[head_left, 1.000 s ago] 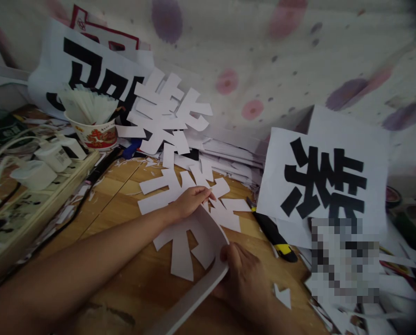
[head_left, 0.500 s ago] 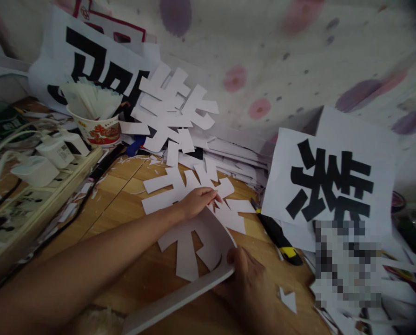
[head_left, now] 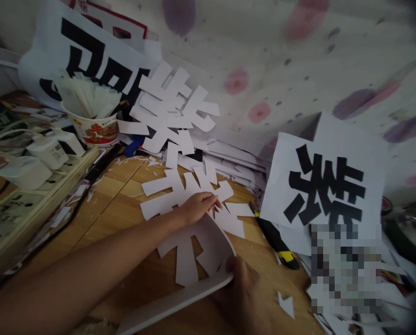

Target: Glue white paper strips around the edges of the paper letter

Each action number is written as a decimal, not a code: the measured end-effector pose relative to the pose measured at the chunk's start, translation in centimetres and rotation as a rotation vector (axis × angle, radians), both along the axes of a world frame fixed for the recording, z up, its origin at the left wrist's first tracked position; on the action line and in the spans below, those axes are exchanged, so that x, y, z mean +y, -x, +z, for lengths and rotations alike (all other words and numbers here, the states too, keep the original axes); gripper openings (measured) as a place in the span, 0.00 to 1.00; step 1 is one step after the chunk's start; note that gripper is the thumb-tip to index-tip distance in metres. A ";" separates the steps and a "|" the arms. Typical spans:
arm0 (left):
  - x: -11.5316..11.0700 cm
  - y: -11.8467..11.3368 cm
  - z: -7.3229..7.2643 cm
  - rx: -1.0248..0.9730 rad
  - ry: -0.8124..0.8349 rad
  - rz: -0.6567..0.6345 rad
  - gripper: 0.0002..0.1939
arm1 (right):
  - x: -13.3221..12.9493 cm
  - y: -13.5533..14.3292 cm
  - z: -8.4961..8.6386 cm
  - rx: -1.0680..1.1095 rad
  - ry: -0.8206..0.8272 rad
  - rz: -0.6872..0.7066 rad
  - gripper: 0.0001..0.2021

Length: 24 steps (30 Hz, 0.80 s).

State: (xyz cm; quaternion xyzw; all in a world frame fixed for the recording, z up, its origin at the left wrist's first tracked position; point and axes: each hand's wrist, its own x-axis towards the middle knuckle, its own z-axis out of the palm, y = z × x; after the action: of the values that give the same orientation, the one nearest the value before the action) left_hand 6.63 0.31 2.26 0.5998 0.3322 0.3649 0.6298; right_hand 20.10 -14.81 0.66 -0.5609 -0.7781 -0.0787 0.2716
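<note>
- Head view, the only one: the pale strip lies between the two hands, over the lower right part of the white cut-out, which rests flat on the worktop.
- The strip's line is a hook, not a straight axis: from the left hand it slopes away to the lower right, turns at the right hand, then runs back to the lower left as a long free tail.
- The left hand is narrow, thumb and fingers drawn together on the strip's far end, close above the middle of the cut-out.
- The right hand sits against the outer side of the bend, thumb near the upper edge; its other fingers are partly hidden, so I cannot tell how tightly it closes.
- The right hand is the nearer one to the bend and to the start of the tail; the left is nearer the cut-out's centre.
- The black and yellow knife lies on the right hand's far side, its long axis slanting from upper left to lower right, touched by neither hand.
- Whether the strip's lower edge meets the cut-out's outline cannot be made out.
</note>
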 end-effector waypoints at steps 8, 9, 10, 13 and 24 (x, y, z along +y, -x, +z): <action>-0.2 0.0 0.5 0.050 0.008 0.006 0.16 | -0.8 -0.1 -0.3 0.022 0.090 -0.030 0.10; -0.2 0.0 0.5 0.055 0.009 0.009 0.16 | -0.8 -0.2 -0.3 0.023 0.097 -0.016 0.10; -0.3 0.0 0.5 0.059 0.010 0.010 0.16 | -0.9 -0.3 -0.4 0.024 0.099 -0.011 0.09; -0.3 0.0 0.6 0.067 0.013 0.004 0.16 | -1.0 -0.4 -0.8 0.039 0.082 -0.044 0.07; -0.1 -0.2 0.3 0.063 -0.016 0.005 0.16 | -1.1 -1.2 -2.0 0.002 0.144 -0.008 0.07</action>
State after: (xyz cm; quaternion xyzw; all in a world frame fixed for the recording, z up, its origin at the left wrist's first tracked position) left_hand 6.84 0.20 2.52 0.6152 0.3504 0.3501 0.6134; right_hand 21.31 -15.88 -1.39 -0.5821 -0.7792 -0.0230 0.2311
